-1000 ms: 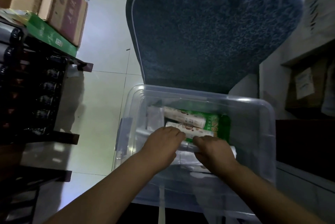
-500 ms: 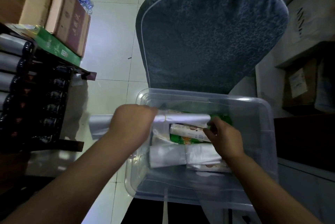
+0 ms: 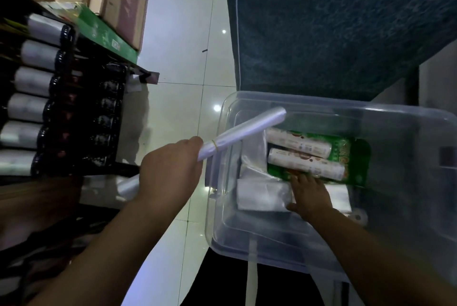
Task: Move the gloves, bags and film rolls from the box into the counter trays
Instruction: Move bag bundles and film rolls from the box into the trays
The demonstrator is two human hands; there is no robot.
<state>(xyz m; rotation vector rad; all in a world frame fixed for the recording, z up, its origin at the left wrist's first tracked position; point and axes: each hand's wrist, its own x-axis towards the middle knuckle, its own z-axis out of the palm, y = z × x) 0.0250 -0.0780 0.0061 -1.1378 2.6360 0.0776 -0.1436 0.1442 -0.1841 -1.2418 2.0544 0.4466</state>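
Left hand is wrapped tight round the lower end of a banded roll of bags, which pokes up across the left rim of the box. Right hand is down inside, fingers laid out flat on the folded bags by the near wall, tips touching the film rolls on a green pack, not gripping anything as far as I can tell. Looks like the carry step: the roll goes left to the trays and needs a free slot. It's really dark there, so I can't tell which slot's free. No gloves that I can make out.
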